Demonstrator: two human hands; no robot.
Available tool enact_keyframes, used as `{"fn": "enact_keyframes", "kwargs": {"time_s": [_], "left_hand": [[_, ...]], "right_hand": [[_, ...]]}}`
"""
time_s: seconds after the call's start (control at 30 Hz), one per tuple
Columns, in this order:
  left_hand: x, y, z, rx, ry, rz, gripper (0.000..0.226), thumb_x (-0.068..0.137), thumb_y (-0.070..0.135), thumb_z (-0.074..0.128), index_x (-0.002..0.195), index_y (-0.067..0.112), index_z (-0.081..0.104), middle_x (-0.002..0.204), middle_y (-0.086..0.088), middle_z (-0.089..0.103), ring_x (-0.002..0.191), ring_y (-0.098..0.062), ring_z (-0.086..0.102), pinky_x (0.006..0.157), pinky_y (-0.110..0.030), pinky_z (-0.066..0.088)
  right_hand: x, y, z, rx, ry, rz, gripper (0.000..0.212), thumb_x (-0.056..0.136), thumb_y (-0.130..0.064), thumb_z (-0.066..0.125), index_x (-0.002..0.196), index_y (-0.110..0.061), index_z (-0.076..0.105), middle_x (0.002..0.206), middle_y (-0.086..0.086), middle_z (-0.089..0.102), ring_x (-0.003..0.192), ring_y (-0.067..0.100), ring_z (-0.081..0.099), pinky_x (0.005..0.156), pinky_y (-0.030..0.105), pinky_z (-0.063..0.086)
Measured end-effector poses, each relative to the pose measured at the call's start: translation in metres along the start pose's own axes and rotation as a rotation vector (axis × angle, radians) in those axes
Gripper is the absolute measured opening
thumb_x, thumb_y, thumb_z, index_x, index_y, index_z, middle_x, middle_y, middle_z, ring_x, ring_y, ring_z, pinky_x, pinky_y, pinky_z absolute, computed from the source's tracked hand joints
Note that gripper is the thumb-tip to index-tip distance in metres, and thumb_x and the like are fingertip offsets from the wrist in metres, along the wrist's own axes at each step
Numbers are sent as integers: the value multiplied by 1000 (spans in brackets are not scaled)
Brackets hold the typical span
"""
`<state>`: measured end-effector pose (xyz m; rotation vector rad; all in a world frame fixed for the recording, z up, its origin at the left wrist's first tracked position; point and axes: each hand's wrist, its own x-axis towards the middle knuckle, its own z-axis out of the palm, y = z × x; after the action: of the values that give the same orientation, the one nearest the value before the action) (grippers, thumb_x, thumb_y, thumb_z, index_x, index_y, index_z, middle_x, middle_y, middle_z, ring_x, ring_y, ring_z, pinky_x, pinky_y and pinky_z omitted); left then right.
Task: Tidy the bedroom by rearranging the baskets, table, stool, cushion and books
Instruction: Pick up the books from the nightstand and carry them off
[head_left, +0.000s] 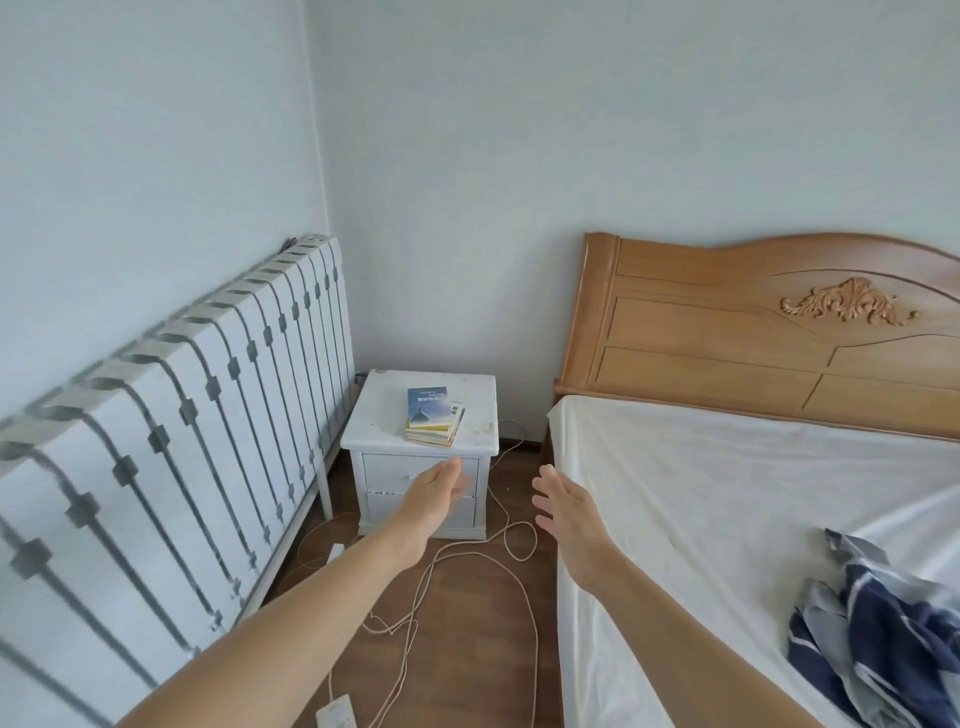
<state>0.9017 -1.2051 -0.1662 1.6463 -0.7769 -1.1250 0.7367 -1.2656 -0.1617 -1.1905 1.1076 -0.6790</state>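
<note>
the left hand (436, 499) and the right hand (563, 506) are being held out, fingers (453, 467) straight and empty, toward the books (434, 418), seemingly a loosely fanned stack at the front right of the counter (379, 415), which are best being squared and gripped from both sides.

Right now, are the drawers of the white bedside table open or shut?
Shut. Both drawer fronts lie flush with the front of the bedside table; neither sticks out.
</note>
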Motion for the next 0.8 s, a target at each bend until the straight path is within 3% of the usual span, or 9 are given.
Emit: {"fn": "enact_keyframes", "kwargs": {"time_s": [0.37,0.57,0.8], "left_hand": [[195,53,-29,-12,-8,-60,45,102,41,29,138,18,42,133,-2,53,123,-17,48,112,-38,32],[285,71,-45,4,22,-82,42,102,39,30,135,17,46,118,2,57,108,-13,52,94,-28,37],[373,66,-54,-39,84,-151,35,101,38,33,126,19,50,123,-1,58,110,-15,53,96,-29,37]], "right_hand": [[200,-59,20,1,43,19,51,100,-42,40,142,-14,38,144,5,45,131,23,43,111,39,32],[283,-70,38,11,21,79,43,101,-37,39,137,-15,42,145,4,44,134,24,41,113,41,30],[381,-66,48,1,-29,172,44,99,-39,42,136,-15,45,143,4,46,131,25,44,114,42,31]]}}
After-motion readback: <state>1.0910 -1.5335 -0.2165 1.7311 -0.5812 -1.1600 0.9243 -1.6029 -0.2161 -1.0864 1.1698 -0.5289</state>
